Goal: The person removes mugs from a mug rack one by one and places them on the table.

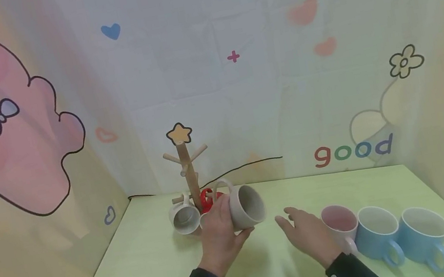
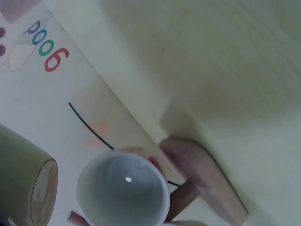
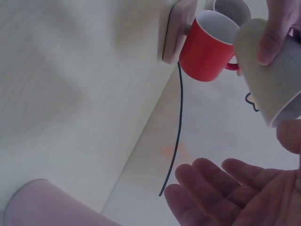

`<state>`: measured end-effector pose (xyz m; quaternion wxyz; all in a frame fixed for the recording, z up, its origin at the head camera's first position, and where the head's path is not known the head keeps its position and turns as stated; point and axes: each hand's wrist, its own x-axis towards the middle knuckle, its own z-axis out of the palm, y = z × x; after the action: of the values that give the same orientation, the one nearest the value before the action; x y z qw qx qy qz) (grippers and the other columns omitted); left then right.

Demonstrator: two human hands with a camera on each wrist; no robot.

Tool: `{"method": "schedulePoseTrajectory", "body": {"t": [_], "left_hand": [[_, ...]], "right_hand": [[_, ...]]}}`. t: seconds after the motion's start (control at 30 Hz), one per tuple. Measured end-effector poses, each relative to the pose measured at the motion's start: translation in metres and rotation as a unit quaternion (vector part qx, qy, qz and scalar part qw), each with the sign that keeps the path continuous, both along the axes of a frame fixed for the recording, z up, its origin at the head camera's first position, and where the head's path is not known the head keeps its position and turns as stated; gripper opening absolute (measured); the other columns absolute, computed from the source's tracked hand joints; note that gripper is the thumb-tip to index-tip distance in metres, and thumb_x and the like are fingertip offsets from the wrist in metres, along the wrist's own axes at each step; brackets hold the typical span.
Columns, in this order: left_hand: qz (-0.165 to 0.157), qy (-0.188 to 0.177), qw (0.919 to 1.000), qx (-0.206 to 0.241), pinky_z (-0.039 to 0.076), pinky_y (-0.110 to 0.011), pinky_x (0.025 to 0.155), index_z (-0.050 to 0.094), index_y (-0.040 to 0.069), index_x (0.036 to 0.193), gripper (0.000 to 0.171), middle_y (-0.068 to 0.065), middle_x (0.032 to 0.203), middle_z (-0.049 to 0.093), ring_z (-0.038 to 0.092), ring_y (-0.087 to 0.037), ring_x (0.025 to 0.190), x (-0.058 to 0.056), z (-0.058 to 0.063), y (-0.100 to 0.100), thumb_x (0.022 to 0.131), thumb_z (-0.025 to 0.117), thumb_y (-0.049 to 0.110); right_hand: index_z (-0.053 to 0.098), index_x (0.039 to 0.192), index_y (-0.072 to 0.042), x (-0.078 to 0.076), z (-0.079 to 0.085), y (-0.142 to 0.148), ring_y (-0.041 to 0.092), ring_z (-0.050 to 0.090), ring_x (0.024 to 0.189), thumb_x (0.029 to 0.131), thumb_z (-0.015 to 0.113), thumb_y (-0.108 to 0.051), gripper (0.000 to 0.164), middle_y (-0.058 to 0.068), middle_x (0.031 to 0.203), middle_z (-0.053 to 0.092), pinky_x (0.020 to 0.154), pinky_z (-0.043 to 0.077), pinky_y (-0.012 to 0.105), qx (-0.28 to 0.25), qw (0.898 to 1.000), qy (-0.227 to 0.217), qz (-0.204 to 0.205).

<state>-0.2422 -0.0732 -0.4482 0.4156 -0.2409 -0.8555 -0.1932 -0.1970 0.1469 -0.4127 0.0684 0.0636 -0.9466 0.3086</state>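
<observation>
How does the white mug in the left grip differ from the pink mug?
The held mug is up off the table in the left grip, while the pink mug stands on it. The held mug is tipped sideways; the pink mug is upright. Inside, the held mug is whitish and the pink mug is pink. Both are handled mugs.

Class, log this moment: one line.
left hand: holds pale mug; right hand: empty; mug tree: upper pegs bare; table: pink mug, blue mugs
</observation>
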Motion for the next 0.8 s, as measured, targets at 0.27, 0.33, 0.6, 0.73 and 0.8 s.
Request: {"method": "schedulePoseTrajectory", "body": {"t": [0.27, 0.33, 0.6, 0.73, 0.8], "left_hand": [[-0.019, -0.043, 0.9984, 0.032, 0.049, -0.045, 0.098, 0.042, 0.008, 0.139, 0.1, -0.008, 0.13, 0.056, 0.059, -0.026, 0.115, 0.004, -0.014, 0.019, 0.059, 0.097, 0.033], [-0.019, -0.054, 0.9975, 0.041, 0.049, -0.044, 0.098, 0.042, 0.008, 0.139, 0.099, -0.007, 0.129, 0.056, 0.059, -0.024, 0.114, 0.005, -0.017, 0.023, 0.06, 0.097, 0.032], [-0.011, -0.105, 0.991, 0.083, 0.051, -0.045, 0.095, 0.041, 0.008, 0.14, 0.096, -0.008, 0.128, 0.057, 0.059, -0.025, 0.113, 0.01, -0.019, 0.038, 0.065, 0.094, 0.035], [-0.013, -0.134, 0.9853, 0.105, 0.052, -0.046, 0.093, 0.039, 0.007, 0.141, 0.096, -0.011, 0.128, 0.057, 0.058, -0.027, 0.114, 0.014, -0.018, 0.045, 0.066, 0.093, 0.033], [-0.016, -0.136, 0.9844, 0.111, 0.053, -0.045, 0.092, 0.04, 0.005, 0.14, 0.095, -0.012, 0.126, 0.058, 0.059, -0.028, 0.112, 0.016, -0.017, 0.048, 0.066, 0.093, 0.033]], "right_hand": [[0.05, 0.139, 0.004, 0.001, 0.008, -0.003, 0.041, 0.061, 0.113, 0.095, 0.04, -0.07, 0.086, 0.024, 0.127, 0.062, 0.091, 0.048, 0.059, -0.013, 1.0, -0.024, -0.012], [0.049, 0.141, 0.003, 0.001, 0.008, -0.005, 0.04, 0.061, 0.114, 0.09, 0.041, -0.077, 0.095, 0.022, 0.128, 0.062, 0.09, 0.049, 0.059, -0.012, 0.999, -0.033, -0.017], [0.031, 0.151, 0.003, 0.0, 0.004, -0.014, 0.039, 0.062, 0.113, 0.074, 0.06, -0.082, 0.119, 0.023, 0.133, 0.058, 0.084, 0.052, 0.056, -0.036, 0.997, -0.052, -0.036], [0.029, 0.151, 0.003, -0.003, 0.001, -0.017, 0.042, 0.06, 0.115, 0.072, 0.07, -0.075, 0.119, 0.026, 0.135, 0.055, 0.083, 0.053, 0.056, -0.072, 0.996, -0.048, -0.034], [0.035, 0.148, 0.001, -0.006, -0.002, -0.018, 0.042, 0.059, 0.115, 0.071, 0.076, -0.07, 0.112, 0.025, 0.133, 0.057, 0.083, 0.054, 0.055, -0.099, 0.994, -0.04, -0.031]]}}
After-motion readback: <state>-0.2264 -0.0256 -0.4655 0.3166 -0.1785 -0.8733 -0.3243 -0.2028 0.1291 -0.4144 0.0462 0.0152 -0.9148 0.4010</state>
